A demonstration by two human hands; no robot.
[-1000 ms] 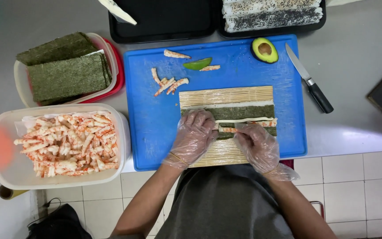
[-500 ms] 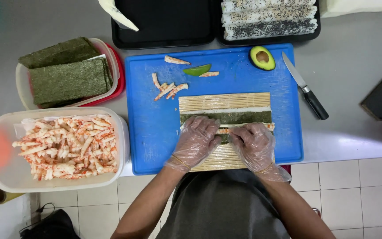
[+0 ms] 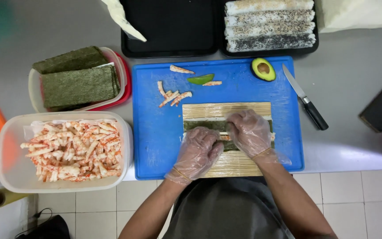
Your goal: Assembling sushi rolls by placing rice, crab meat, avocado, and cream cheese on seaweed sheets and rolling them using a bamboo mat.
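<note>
Landmark: blue cutting board (image 3: 155, 132), lying on the grey counter (image 3: 350, 97).

Both hands wear clear plastic gloves. Left hand (image 3: 197, 152) lies palm down, fingers curled, on the near part of the bamboo rolling mat (image 3: 226, 110), which sits on the board's right half. Right hand (image 3: 250, 132) is also curled, pressing on the mat just beside the left. Between and under the fingers: a dark nori sheet (image 3: 200, 125) with a white rice edge and a strip of orange-white filling. Neither hand is spread wide; both are cupped around the filling line.

Step in hand, judged: shaping the roll on the mat, with the fold not yet closed. The next move would call for even pressure from both hands, so that the filling does not slip out at the ends.

Around the board:
- on its far part, loose crab stick pieces (image 3: 173, 95), 1 green avocado slice (image 3: 200, 79), 1 avocado half (image 3: 263, 69);
- right of it, a black-handled knife (image 3: 305, 102);
- left of it, a tub of shredded crab stick (image 3: 67, 150) and a container of nori sheets (image 3: 78, 82);
- beyond it, a black tray with 4 finished rolls (image 3: 268, 26).
</note>
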